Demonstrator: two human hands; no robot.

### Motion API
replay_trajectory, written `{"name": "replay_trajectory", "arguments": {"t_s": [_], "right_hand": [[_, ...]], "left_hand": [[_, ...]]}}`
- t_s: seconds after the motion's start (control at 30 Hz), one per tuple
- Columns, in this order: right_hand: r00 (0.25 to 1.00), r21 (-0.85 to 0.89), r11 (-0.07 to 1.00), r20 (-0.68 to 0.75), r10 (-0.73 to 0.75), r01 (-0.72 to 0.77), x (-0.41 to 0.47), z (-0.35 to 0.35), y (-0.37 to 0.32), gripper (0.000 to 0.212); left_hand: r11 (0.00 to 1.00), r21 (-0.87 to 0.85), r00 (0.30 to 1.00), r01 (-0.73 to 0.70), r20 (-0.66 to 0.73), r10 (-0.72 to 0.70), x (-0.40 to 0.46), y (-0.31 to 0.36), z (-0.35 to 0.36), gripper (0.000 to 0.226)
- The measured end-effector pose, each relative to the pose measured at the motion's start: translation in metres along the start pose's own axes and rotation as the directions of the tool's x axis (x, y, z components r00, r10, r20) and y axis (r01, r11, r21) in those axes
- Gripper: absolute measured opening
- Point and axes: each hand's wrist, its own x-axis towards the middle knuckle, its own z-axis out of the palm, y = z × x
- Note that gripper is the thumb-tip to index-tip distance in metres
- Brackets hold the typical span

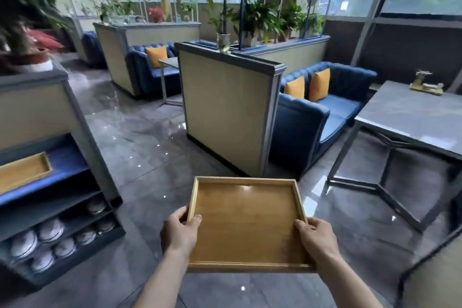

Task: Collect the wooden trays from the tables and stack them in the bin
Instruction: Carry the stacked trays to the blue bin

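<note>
Now you hold the wooden tray [246, 222] level above the floor [150, 147], left hand [178, 232] and right hand [316, 237] each clamping a side rim; a second tray [23, 171] rests on the left shelf [67, 170].

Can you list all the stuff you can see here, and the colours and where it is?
Tray: one, wooden brown, held in both hands.
Second tray: one, wooden, shelf at left.
Plates: several, white, low shelves at left.
Sofas: two, blue, behind the dividers.
Cushions: three, orange, on the sofas.
Table: one, grey, at right.
Divider: one, beige with grey frame, centre.
Plants: many, green, by the windows.
Left hand: grips the tray's left edge.
Right hand: grips its right edge.
</note>
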Motion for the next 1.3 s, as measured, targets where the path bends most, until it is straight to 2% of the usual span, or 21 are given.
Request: {"name": "replay_trajectory", "arguments": {"t_s": [0.17,0.3,0.37,0.53,0.67,0.77,0.93,1.0,1.13,1.3], "right_hand": [[0.990,-0.049,0.997,0.126,-0.057,0.064,0.049,0.078,-0.060,0.019],[0.969,-0.115,0.985,0.225,-0.103,0.132,0.059,0.148,-0.100,0.023],[0.950,-0.136,0.975,0.282,-0.132,0.176,0.053,0.184,-0.120,0.020],[0.892,-0.173,0.942,0.406,-0.197,0.287,0.014,0.289,-0.161,0.019],[0.842,-0.159,0.924,0.485,-0.234,0.348,-0.044,0.375,-0.196,0.013],[0.799,-0.131,0.907,0.536,-0.274,0.399,-0.092,0.437,-0.219,0.012],[0.752,-0.142,0.891,0.602,-0.269,0.432,-0.151,0.530,-0.242,0.021],[0.744,-0.148,0.890,0.617,-0.257,0.431,-0.163,0.563,-0.252,0.025],[0.737,-0.148,0.885,0.623,-0.263,0.441,-0.175,0.627,-0.283,0.017],[0.736,-0.161,0.884,0.628,-0.252,0.440,-0.149,0.728,-0.316,0.016]], "left_hand": [[0.996,-0.063,0.986,0.068,-0.151,-0.077,0.058,0.009,-0.032,0.035],[0.988,-0.111,0.947,0.107,-0.292,-0.136,0.092,0.004,-0.077,0.040],[0.985,-0.121,0.924,0.122,-0.349,-0.158,0.105,-0.003,-0.106,0.037],[0.969,-0.162,0.843,0.187,-0.481,-0.243,0.133,-0.036,-0.198,0.049],[0.962,-0.166,0.780,0.217,-0.563,-0.273,0.155,-0.071,-0.287,0.044],[0.956,-0.170,0.736,0.239,-0.611,-0.292,0.167,-0.089,-0.357,0.041],[0.955,-0.225,0.676,0.191,-0.676,-0.294,0.193,-0.112,-0.452,0.044],[0.949,-0.258,0.655,0.182,-0.688,-0.312,0.210,-0.119,-0.479,0.039],[0.941,-0.292,0.633,0.170,-0.700,-0.332,0.259,-0.131,-0.519,0.026],[0.937,-0.289,0.636,0.197,-0.690,-0.347,0.352,-0.140,-0.554,0.027]]}}
